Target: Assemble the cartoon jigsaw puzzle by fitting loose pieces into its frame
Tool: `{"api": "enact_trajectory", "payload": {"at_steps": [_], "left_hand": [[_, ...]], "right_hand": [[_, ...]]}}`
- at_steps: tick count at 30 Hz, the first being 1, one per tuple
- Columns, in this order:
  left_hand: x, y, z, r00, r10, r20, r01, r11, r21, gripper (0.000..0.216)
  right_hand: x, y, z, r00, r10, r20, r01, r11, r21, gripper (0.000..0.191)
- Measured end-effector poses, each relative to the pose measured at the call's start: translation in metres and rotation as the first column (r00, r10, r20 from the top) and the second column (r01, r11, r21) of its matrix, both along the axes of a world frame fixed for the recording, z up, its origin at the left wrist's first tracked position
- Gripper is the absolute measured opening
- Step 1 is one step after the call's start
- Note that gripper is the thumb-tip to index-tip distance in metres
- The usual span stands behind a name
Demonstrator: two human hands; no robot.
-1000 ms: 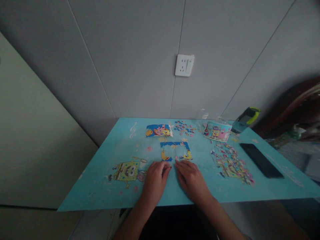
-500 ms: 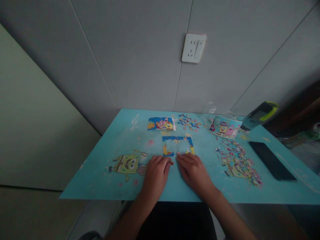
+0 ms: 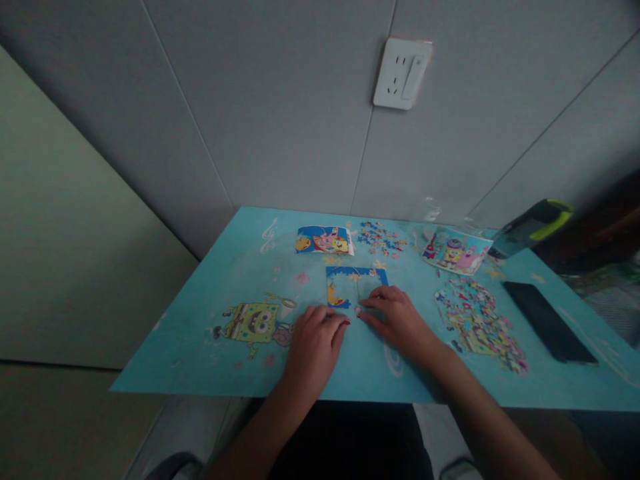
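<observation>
A partly built jigsaw frame (image 3: 356,277) with a blue border lies in the middle of the blue cartoon-printed table (image 3: 215,287). My left hand (image 3: 316,338) rests palm down just below the frame's left corner, fingers curled together with nothing visible in them. My right hand (image 3: 395,316) lies over the frame's lower right part, fingers pinched at a small piece by the bottom edge. A pile of loose puzzle pieces (image 3: 477,322) sits to the right of that hand.
At the back lie a finished picture card (image 3: 324,240), a smaller scatter of pieces (image 3: 381,237) and a second picture card (image 3: 456,251). A black phone (image 3: 549,321) and a grey-green device (image 3: 530,227) are at the right. A wall socket (image 3: 402,73) is above.
My right hand has moved up and right onto the frame's lower right part. The left hand has stayed put. The camera has tilted so the table sits higher in view.
</observation>
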State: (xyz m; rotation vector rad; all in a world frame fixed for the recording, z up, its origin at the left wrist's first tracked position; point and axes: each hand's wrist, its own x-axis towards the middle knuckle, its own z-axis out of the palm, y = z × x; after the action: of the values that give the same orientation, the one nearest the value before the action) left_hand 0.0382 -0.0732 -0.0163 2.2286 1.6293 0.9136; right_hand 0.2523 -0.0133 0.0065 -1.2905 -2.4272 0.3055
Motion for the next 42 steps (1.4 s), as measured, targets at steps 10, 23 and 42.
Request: {"api": "enact_trajectory", "payload": {"at_steps": [10, 23, 42], "left_hand": [[0.003, 0.0, 0.002, 0.999, 0.019, 0.027, -0.018, 0.999, -0.035, 0.01], [0.002, 0.001, 0.003, 0.999, 0.012, 0.038, -0.008, 0.996, -0.084, 0.009], [0.001, 0.005, 0.005, 0.999, -0.003, 0.046, 0.008, 0.994, -0.106, 0.012]], "right_hand": [[-0.002, -0.001, 0.002, 0.992, 0.098, -0.081, -0.103, 0.992, -0.07, 0.013], [-0.005, -0.016, -0.006, 0.99, 0.099, -0.101, -0.099, 0.995, 0.004, 0.016], [-0.01, -0.019, -0.01, 0.992, 0.089, -0.087, -0.085, 0.995, 0.047, 0.025]]}}
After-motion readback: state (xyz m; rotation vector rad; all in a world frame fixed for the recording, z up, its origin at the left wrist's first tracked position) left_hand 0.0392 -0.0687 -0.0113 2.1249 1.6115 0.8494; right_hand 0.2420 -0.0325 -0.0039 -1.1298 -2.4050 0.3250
